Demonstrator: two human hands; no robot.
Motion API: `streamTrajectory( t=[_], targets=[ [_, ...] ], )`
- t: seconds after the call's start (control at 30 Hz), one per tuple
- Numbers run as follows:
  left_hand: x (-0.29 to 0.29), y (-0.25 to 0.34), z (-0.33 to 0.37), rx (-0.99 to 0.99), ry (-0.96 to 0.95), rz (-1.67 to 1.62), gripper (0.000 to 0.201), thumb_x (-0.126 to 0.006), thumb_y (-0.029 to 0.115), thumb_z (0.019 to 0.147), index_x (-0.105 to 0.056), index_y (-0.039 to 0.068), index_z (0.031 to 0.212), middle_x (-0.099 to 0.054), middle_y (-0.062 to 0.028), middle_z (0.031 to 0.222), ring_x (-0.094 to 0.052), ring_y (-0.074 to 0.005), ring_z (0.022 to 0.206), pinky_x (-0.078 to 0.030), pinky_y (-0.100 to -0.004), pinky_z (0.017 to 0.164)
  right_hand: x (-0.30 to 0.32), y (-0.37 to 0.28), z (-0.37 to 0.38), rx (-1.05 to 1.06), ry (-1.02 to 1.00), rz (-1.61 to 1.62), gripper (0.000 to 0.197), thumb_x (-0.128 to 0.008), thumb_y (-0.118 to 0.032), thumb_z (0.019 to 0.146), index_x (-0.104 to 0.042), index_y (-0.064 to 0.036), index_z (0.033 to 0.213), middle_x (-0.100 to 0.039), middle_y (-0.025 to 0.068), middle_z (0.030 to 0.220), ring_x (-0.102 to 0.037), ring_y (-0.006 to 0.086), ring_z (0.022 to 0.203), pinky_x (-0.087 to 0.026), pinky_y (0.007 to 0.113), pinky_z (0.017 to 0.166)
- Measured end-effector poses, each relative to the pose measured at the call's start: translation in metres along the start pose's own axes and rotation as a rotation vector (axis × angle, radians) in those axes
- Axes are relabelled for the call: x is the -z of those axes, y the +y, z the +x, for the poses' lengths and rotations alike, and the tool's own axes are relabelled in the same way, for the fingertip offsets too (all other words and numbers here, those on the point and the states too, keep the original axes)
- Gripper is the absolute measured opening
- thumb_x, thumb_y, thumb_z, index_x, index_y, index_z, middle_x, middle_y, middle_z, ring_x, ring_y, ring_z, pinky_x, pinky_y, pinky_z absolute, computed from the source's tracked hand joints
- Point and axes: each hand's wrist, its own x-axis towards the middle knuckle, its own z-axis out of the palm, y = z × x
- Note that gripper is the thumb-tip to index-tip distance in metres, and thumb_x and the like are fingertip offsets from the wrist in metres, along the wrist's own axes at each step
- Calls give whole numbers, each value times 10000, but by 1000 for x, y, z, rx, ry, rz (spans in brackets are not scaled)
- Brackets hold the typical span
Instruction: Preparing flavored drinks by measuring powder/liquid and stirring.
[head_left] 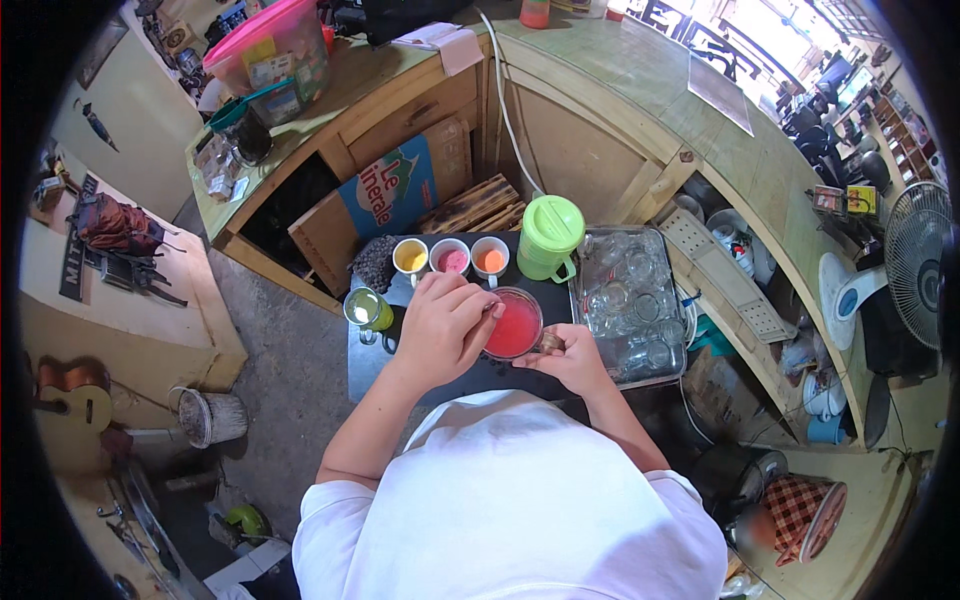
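My right hand (570,360) is closed round the handle of a glass mug (514,324) filled with a red drink. Over the mug's left rim, my left hand (450,322) has its fingers pinched together; whatever they hold is too small or hidden to name. Just beyond stand three white cups, holding something yellow (410,257), pink (452,260) and orange (490,261). A lidded light green pitcher (551,237) is to their right. Left of my left hand is a glass mug with a yellow-green drink (368,310).
A metal tray (628,382) of several clear glasses lies on the right of the dark table (362,365). A dark grey cloth (374,262) is at the back left. The wooden counter (590,75) curves round behind, with a white fan (845,300) at right.
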Motion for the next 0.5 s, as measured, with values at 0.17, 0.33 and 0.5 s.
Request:
streamTrajectory(
  t=[0.17, 0.33, 0.5],
  targets=[
    [-2, 0, -6, 38, 36, -105, 97, -658, 106, 784, -622, 42, 848, -622, -62, 789, -556, -250, 765, -406, -382, 718, -2, -1, -1, 7, -24, 0, 375, -697, 93, 724, -388, -47, 566, -464, -26, 621, -614, 98, 732, -562, 290, 699],
    [3, 1, -4, 16, 53, 4, 84, -659, 93, 774, -625, 44, 834, -620, -67, 777, -549, -249, 757, -405, -375, 713, -3, -2, -3, 9, -25, 9, 339, -700, 88, 722, -422, -33, 572, -458, -28, 616, -602, 87, 717, -561, 289, 699],
    [4, 9, -5, -5, 29, 13, 74, -662, 68, 757, -631, 46, 820, -617, -70, 759, -545, -249, 742, -402, -364, 698, -2, 1, -4, -40, -10, -172, 384, -694, 94, 720, -379, -54, 559, -436, -34, 610, -584, 80, 701, -564, 300, 706]
  ],
)
